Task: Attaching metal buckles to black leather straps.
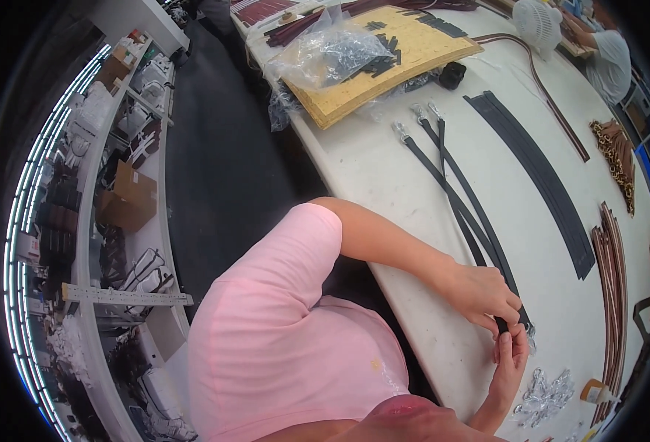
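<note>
My left hand (487, 296) is closed, its fingers pinching a black strap (479, 250) near the strap's near end. Just below it, my right hand (513, 361) is closed too, thumb and fingers meeting at the same strap end. What lies between the fingertips is partly hidden. Several narrow black straps run from the hands up the white table, crossing each other, with silver metal clasps (401, 132) at their far ends. By the right hand lies a pile of silver metal clasps (544, 398), some apparently in clear plastic.
A bundle of flat black strips (538, 180) lies right of the straps, with brown strips (610, 295) and chains (616, 158) beyond. Farther off are a yellow board (420, 66), a plastic bag (328, 51) and a white fan (537, 26). Loaded shelves (93, 243) stand left.
</note>
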Demonstrator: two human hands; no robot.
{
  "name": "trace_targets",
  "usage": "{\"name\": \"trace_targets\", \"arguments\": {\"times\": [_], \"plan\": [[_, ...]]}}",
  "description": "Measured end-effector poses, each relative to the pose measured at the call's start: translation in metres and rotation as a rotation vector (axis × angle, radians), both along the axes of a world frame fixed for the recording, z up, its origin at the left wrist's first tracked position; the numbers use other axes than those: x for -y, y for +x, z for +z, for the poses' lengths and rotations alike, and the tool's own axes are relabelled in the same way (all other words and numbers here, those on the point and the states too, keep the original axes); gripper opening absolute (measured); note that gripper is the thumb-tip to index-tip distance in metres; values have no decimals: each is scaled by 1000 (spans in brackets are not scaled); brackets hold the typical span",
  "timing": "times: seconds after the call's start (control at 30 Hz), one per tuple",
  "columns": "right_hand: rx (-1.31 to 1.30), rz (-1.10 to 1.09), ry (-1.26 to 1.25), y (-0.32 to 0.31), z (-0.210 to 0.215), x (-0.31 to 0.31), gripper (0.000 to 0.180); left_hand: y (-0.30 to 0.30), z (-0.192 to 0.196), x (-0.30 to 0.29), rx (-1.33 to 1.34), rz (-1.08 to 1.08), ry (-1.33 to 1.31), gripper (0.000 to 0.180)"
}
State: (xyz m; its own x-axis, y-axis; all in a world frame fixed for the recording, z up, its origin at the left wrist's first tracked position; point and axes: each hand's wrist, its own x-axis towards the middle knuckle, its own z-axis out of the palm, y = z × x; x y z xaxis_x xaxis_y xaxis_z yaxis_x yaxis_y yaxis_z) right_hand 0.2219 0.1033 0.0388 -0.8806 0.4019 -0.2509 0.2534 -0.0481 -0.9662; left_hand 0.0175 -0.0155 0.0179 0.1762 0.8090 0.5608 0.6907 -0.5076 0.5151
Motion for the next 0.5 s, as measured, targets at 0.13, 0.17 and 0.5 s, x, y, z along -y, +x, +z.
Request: {"name": "trace_targets", "arguments": {"times": [0.13,0.17,0.5], "plan": [[44,-34,-14,-2,1,6,23,1,-6,1,-27,31,43,26],[45,-60,-59,-2,1,6,24,1,-6,1,-48,34,46,26],[175,-108,-137,-5,2,2,29,-1,-6,1,119,-2,-157,23]]}}
